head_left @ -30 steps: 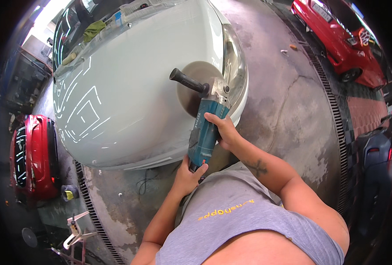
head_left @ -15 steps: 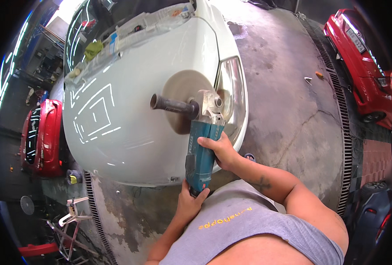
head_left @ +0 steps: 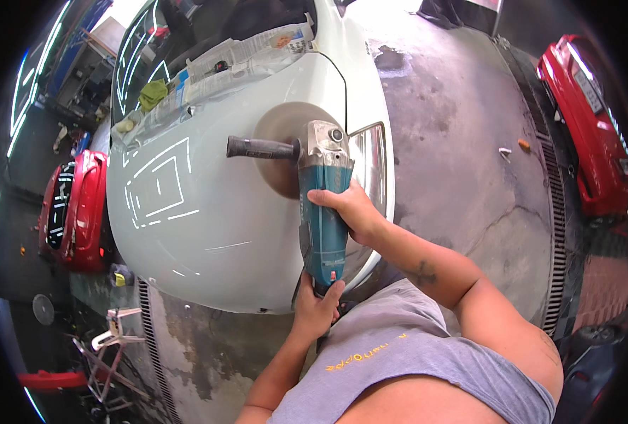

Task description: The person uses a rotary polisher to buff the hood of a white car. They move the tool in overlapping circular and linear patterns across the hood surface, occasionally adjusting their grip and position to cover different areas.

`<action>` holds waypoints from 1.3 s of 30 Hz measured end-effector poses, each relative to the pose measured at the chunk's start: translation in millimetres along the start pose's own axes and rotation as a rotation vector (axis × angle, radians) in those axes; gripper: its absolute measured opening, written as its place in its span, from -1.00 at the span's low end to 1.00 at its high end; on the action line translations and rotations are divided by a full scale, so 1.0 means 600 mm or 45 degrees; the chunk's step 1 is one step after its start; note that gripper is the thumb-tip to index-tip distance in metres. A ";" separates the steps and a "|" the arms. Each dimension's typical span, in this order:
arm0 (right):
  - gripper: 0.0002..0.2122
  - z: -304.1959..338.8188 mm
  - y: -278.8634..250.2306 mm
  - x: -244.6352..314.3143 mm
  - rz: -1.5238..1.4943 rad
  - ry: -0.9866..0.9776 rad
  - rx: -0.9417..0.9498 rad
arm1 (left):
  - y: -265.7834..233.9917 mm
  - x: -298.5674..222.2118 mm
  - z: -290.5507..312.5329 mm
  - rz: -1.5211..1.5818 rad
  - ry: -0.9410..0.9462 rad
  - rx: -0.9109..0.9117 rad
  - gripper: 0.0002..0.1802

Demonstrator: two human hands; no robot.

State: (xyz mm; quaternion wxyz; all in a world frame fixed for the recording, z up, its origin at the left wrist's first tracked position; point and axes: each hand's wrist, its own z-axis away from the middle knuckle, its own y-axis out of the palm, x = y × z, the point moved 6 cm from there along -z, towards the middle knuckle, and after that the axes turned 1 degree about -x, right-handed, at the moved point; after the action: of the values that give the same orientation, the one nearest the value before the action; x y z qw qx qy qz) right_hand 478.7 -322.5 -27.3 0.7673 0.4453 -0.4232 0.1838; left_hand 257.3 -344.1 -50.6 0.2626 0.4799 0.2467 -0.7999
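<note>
A teal corded-style polisher (head_left: pixel 326 230) with a metal head lies over the front corner of a glossy white car hood (head_left: pixel 179 244). Its round pad (head_left: pixel 277 126) is blurred, as in spinning, and sits against the hood beside the headlight (head_left: pixel 372 159). My right hand (head_left: pixel 354 212) wraps round the middle of the polisher's body from the right, thumb across the top. Closed on the rear end of the same tool is my left hand (head_left: pixel 314 309), its lower fingers partly hidden. A black side handle (head_left: pixel 261 148) sticks out leftward, with no hand on it.
Newspaper (head_left: pixel 247 53) and a green cloth (head_left: pixel 153 94) cover the hood's far edge. A red bumper (head_left: pixel 88 205) and a folding stand (head_left: pixel 112 346) are at left. Beyond a floor grate (head_left: pixel 556 240) at right stands a red car (head_left: pixel 586 134).
Both hands have moved the polisher a little away from me and to the left along the hood. The tool now points straighter ahead. The view has shifted slightly too.
</note>
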 end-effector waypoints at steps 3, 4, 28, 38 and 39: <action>-0.44 -0.042 -0.016 0.049 0.018 0.058 0.009 | 0.029 -0.048 -0.039 0.034 -0.005 -0.032 -0.43; -0.44 -0.050 -0.016 0.072 0.004 0.033 0.025 | 0.038 -0.067 -0.047 0.042 -0.039 -0.044 -0.43; -0.09 -0.159 -0.070 0.170 0.148 0.006 0.221 | 0.173 -0.142 -0.106 0.281 -0.144 -0.371 -0.53; -0.23 -0.231 -0.098 0.223 -0.171 -0.010 0.248 | 0.170 -0.254 -0.174 -0.078 -0.183 -0.465 -0.42; -0.21 -0.213 -0.097 0.199 -0.213 -0.035 0.279 | 0.166 -0.230 -0.154 -0.066 -0.193 -0.461 -0.39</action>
State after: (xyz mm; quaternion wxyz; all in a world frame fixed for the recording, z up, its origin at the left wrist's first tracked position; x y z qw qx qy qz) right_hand 647.9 -257.6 7.9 0.7208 0.5627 -0.3725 0.1583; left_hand 437.0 -332.7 20.6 0.3418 0.3565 0.3784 -0.7829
